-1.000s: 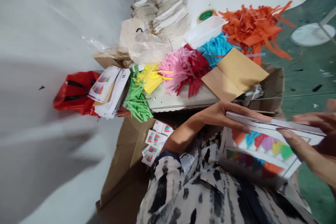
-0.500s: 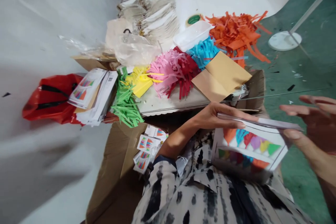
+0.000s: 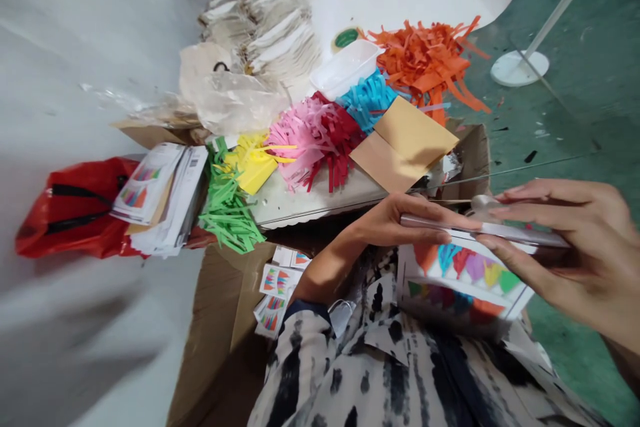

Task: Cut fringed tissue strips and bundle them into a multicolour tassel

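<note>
My left hand (image 3: pixel 407 219) grips the upper left edge of a flat packet (image 3: pixel 465 280) in clear plastic, whose face shows rows of coloured pennants. The packet hangs in front of my patterned shirt. On the right, my right hand (image 3: pixel 560 220) pinches the packet's top edge, thumb in front and fingers behind. A small pale translucent piece (image 3: pixel 484 205) shows at its fingertips; what it is I cannot make out. Just beyond my left hand, a folded brown paper (image 3: pixel 405 143) lies at the table edge.
Fringe bundles in green (image 3: pixel 230 210), yellow (image 3: pixel 255 167), pink (image 3: pixel 303 137), blue (image 3: pixel 367 100) and orange (image 3: pixel 425 57) line the table. A cardboard box (image 3: pixel 220 300) holds small printed packets (image 3: pixel 275 280). Left are printed cards (image 3: pixel 150 183) and a red bag (image 3: pixel 75 213).
My right hand has moved left onto the packet's top edge and closed there; before, its fingers were spread near the right corner. The view has shifted slightly.
</note>
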`<state>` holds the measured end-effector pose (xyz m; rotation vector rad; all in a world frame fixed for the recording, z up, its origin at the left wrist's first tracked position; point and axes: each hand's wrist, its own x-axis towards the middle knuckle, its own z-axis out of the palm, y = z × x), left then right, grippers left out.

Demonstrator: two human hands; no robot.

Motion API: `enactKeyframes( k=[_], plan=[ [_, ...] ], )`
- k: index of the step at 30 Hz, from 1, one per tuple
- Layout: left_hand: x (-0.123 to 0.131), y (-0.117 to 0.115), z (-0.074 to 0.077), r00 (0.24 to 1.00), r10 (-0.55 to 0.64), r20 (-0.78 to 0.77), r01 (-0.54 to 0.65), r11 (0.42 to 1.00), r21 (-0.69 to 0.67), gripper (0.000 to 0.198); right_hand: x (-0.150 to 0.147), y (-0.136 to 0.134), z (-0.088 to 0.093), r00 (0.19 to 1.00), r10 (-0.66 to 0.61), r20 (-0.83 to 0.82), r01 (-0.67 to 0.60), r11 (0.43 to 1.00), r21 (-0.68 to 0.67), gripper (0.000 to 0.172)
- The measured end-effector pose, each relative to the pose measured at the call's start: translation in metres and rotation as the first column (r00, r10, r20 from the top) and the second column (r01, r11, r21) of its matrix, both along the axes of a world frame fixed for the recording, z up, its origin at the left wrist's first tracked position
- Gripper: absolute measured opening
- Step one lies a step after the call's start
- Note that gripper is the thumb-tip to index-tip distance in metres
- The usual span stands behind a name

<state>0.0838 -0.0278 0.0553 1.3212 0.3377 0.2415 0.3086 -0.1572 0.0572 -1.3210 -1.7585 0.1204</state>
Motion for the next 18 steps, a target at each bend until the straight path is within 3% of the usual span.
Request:
enactKeyframes(
  k=[4, 7, 12, 18],
  plan=[
    [-0.005, 0.000, 0.013, 0.998, -0.013, -0.058, 0.014, 1.000, 0.022, 0.044, 0.001, 0.003, -0.003, 1.000, 0.009, 0.021, -0.010, 0.999, 0.047, 0.067],
    [-0.003, -0.007, 0.019, 0.997, 0.044, -0.067, -0.039, 0.997, 0.073, 0.051, 0.000, 0.003, -0.004, 0.999, -0.011, 0.036, 0.009, 0.997, 0.073, 0.070],
    [0.009, -0.021, 0.009, 0.983, 0.182, -0.018, -0.179, 0.977, 0.118, 0.052, 0.002, 0.004, -0.005, 0.999, -0.012, 0.037, 0.009, 0.996, 0.091, 0.063],
    [0.014, -0.029, 0.007, 0.969, 0.246, -0.017, -0.245, 0.968, 0.053, 0.048, 0.010, 0.004, -0.015, 0.993, -0.089, -0.083, 0.091, 0.995, 0.031, 0.055]
  ],
)
